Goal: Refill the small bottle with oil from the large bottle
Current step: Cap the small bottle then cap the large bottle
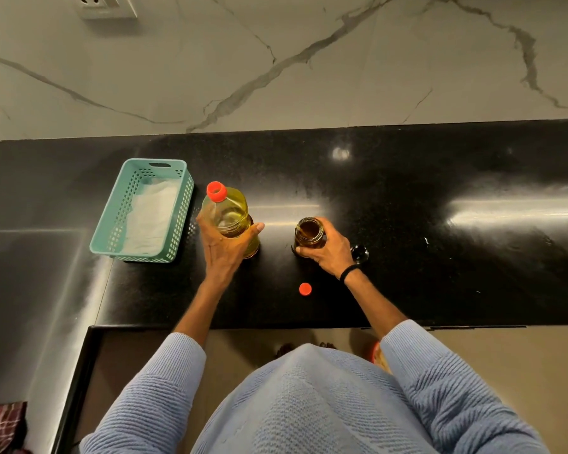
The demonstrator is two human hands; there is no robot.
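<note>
The large bottle of yellow oil stands upright on the black counter, its red neck ring open at the top. My left hand wraps around its lower body. The small bottle, a brown glass jar with no lid on, stands to its right, and my right hand grips its side. A red cap lies loose on the counter in front, between my arms. A dark lid rests just right of my right hand, partly hidden by it.
A teal perforated basket holding a white cloth sits left of the large bottle. The marble wall rises behind the counter, with a socket at top left. The counter's front edge runs just below the red cap.
</note>
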